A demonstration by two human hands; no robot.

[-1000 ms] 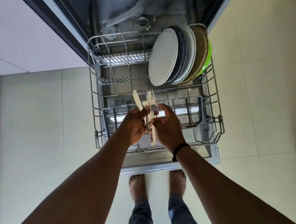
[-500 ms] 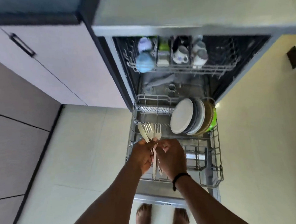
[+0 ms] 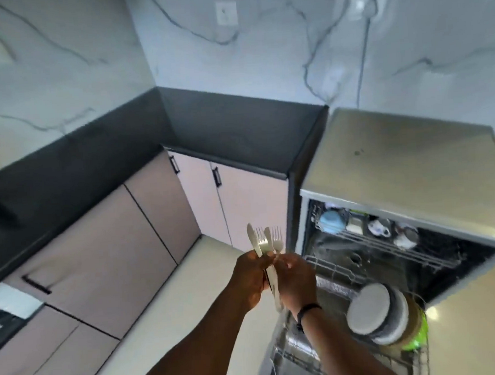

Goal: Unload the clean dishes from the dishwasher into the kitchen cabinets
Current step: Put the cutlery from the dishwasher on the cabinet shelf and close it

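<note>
Gripping bundle of pale wooden-looking forks and knives (image 3: 266, 246), both hands.
Left hand (image 3: 251, 278) is clamping handles; right hand (image 3: 295, 280) is pinching, blurry.

single head-worn view, wide-angle, edges bent. looks forward and down from standing height, tilted, facing a kitchen corner. both forearms enter from the bottom edge, nearest the lens. open dishwasher (image 3: 390, 236) sits lower right, cabinets (image 3: 103, 241) left and centre, dark countertop (image 3: 236, 135) mid-distance, marbled wall (image 3: 259, 40) fills the top. frame is motion-blurred. no second view to share anything.
</note>
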